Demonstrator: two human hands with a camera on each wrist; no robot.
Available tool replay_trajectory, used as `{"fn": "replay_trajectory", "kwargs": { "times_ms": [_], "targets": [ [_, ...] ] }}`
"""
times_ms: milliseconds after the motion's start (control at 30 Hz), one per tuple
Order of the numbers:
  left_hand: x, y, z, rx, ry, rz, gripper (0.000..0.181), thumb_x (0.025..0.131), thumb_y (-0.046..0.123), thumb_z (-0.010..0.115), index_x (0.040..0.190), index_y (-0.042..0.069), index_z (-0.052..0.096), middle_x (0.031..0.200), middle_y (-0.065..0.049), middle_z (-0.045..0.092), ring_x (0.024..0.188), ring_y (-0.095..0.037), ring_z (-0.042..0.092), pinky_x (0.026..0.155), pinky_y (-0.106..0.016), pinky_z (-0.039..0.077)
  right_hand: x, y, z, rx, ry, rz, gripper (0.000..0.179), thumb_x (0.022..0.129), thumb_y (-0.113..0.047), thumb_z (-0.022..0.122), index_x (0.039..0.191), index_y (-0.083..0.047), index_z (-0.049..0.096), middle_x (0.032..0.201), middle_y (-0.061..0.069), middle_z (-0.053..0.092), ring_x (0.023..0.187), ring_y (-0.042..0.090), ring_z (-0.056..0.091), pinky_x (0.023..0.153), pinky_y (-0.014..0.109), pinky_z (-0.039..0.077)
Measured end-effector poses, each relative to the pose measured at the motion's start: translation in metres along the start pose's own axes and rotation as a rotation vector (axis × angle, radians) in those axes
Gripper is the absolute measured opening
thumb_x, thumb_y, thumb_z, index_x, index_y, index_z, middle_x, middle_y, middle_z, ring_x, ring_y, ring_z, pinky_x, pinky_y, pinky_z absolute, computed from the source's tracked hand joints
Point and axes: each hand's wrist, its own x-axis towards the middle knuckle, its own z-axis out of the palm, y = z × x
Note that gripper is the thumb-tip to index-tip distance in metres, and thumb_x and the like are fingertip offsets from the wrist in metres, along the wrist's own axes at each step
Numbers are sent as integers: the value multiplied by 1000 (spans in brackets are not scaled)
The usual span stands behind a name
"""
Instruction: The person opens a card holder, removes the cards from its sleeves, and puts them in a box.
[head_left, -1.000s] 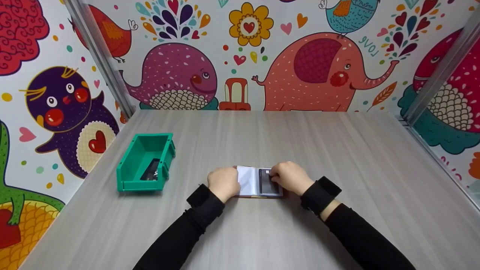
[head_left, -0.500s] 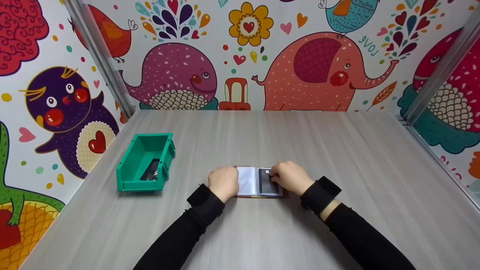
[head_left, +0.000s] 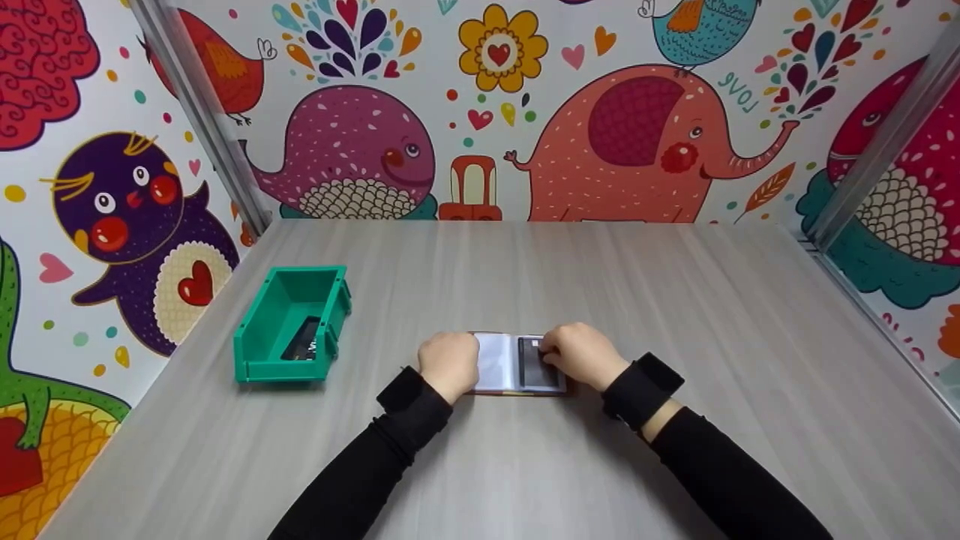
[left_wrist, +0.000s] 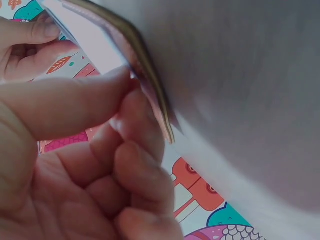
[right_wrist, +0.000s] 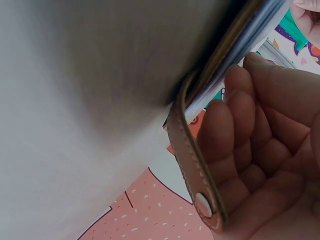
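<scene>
A brown card holder (head_left: 495, 367) lies spread in the middle of the table, a blank clear sleeve on its left side. On the right side shows a dark card (head_left: 531, 371). My left hand (head_left: 448, 366) pinches the left edge of the cover between thumb and curled forefinger, as the left wrist view shows. Thumb and fingers of my right hand (head_left: 586, 355) are bent together at the right-hand sleeves, over the card's upper right part; the card's edge there is hidden. In the right wrist view a strap with a metal snap (right_wrist: 202, 204) hangs beside the right fingers.
A green plastic bin (head_left: 277, 371) stands to the left on the table (head_left: 600, 277), with black items (head_left: 303, 341) inside. Walls printed with cartoon animals (head_left: 615, 150) border the back and sides, with metal posts in the corners.
Both hands keep nearly the same place at the card holder. The left hand shifts only very slightly; the holder, card and bin stay put.
</scene>
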Motion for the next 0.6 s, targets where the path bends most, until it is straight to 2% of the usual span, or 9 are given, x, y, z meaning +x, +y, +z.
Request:
{"fn": "replay_trajectory", "kwargs": {
  "times_ms": [233, 600],
  "targets": [
    [1, 0, 1, 2, -19, -12, 9, 75, 6, 70, 68, 8, 64, 71, -6, 66, 67, -27, 64, 57, -43, 52, 0, 1, 1, 12, 11, -9, 9, 79, 0, 78, 79, -5, 71, 75, 3, 68, 67, 18, 62, 64, 38, 52],
    [-1, 1, 2, 16, 14, -6, 9, 75, 5, 72, 69, 8, 65, 70, -7, 65, 67, -27, 64, 55, -43, 52, -1, 7, -1, 32, 26, -5, 10, 80, 0, 76, 89, -3, 77, 85, 7, 73, 78, 23, 69, 71, 40, 54]
  ]
}}
